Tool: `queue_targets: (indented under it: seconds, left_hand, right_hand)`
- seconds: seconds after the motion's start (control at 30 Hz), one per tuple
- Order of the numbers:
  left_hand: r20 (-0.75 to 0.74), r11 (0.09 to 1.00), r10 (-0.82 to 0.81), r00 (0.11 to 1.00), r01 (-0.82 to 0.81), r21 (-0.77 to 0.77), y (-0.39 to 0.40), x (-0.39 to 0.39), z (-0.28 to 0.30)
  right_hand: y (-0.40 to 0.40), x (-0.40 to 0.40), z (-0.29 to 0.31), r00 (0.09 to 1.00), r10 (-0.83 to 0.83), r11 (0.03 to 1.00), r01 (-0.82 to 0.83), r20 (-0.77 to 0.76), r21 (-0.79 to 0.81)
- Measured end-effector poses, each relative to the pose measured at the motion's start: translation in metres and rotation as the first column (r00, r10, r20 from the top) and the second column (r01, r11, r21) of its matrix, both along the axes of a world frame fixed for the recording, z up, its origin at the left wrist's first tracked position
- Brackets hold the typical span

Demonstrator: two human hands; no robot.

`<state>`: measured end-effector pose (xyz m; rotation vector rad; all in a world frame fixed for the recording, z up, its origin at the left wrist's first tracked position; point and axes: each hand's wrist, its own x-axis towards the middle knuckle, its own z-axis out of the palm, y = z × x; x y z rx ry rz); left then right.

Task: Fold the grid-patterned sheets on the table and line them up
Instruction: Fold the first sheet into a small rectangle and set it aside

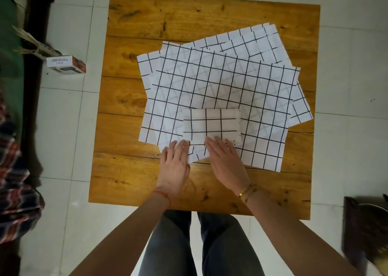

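Several white sheets with black grid lines [222, 86] lie fanned and overlapping on the wooden table [147, 17]. A small folded grid sheet [212, 125] rests on top of the pile near its front edge. My right hand [225, 160] lies flat, fingers together, with its fingertips on the folded sheet's near edge. To its left, my left hand [175, 166] also lies flat, fingertips touching the front edge of the pile beside the folded sheet. Neither hand grips anything.
A small white and orange box [66, 64] sits on the tiled floor left of the table. A plaid cloth [14, 170] is at the far left, a dark object [365, 229] at the lower right. My legs show below the table's front edge.
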<state>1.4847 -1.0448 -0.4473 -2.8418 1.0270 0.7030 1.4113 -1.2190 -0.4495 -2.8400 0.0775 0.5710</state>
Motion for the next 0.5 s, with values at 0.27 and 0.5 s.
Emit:
queue_targets:
  seconds: [0.27, 0.5]
  left_hand:
    - [-0.025, 0.999, 0.028, 0.999, -0.028, 0.03, -0.006, 0.002, 0.004]
    - [-0.017, 0.95, 0.26, 0.966, -0.259, -0.174, -0.014, -0.005, 0.01]
  right_hand:
    - [-0.054, -0.03, 0.005, 0.999, -0.026, 0.997, 0.024, -0.026, -0.073]
    - [-0.058, 0.014, 0.012, 0.934, -0.243, 0.968, 0.218, 0.262, 0.122]
